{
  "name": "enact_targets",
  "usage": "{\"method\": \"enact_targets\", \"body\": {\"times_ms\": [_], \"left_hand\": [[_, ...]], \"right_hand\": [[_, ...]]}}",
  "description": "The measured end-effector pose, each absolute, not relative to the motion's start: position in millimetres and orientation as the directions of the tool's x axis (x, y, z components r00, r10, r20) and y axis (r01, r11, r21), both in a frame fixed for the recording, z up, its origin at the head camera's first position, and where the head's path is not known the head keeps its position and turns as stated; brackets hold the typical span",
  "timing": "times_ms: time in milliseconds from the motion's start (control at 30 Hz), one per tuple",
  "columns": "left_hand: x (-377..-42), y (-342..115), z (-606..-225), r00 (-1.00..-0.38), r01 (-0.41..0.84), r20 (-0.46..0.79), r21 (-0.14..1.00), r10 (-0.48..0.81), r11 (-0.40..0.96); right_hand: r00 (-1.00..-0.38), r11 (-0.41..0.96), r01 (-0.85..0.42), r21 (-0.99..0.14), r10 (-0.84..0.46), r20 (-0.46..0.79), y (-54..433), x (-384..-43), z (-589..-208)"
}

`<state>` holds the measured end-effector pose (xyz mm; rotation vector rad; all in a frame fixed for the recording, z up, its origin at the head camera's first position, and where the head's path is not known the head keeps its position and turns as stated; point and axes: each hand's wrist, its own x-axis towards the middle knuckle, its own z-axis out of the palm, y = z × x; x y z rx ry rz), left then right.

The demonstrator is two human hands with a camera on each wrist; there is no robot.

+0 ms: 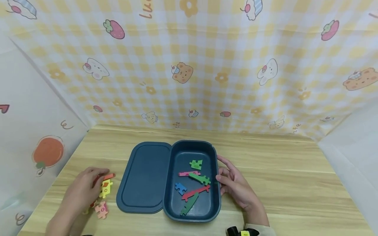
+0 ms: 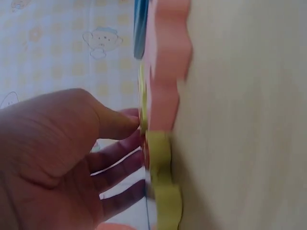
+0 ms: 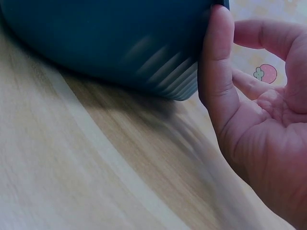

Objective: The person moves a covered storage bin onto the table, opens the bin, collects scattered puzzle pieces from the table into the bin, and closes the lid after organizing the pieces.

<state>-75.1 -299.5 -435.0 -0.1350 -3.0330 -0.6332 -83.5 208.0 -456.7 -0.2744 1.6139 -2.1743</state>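
A dark blue box (image 1: 192,220) stands on the table, with small puzzle pieces inside: green (image 1: 196,164), pink (image 1: 189,173), blue (image 1: 180,188) and red (image 1: 196,192) among them. My right hand (image 1: 237,188) touches the outside of its right wall, the thumb up at the rim (image 3: 220,28). My left hand (image 1: 84,188) is down among loose pieces at the left. Its thumb (image 2: 120,125) meets the edge of a thin yellow piece; other fingertips are hidden behind pieces. Beside it lie an orange-red piece (image 1: 109,176), a yellow piece (image 1: 106,188) and a pink piece (image 1: 101,210).
A flat dark blue lid (image 1: 144,177) lies against the box's left side, between the box and the loose pieces. Behind the wooden table (image 1: 283,170) hangs a yellow checked cloth (image 1: 206,95); white cloth (image 1: 32,98) hangs at the left.
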Motion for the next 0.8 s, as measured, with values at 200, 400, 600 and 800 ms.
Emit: {"method": "enact_targets", "body": {"times_ms": [200, 400, 600, 800], "left_hand": [[-75.0, -308.1, -431.2, -0.992, 0.124, 0.033, 0.396, 0.121, 0.91], [-74.4, -309.3, -429.8, -0.997, 0.078, 0.003, 0.376, 0.083, 0.923], [-75.6, -307.9, -430.5, -0.999, 0.05, 0.002, 0.375, 0.053, 0.926], [-76.4, -308.2, -431.3, -0.999, 0.053, 0.027, 0.367, 0.047, 0.929]], "right_hand": [[-0.896, -0.242, 0.208, -0.948, -0.436, -0.085, 207.5, -83.6, -456.6], [-0.899, -0.233, 0.21, -0.949, -0.428, -0.093, 207.1, -84.1, -457.7], [-0.902, -0.224, 0.209, -0.952, -0.42, -0.1, 207.1, -84.4, -458.8], [-0.901, -0.23, 0.207, -0.951, -0.423, -0.094, 206.7, -84.0, -458.1]]}}
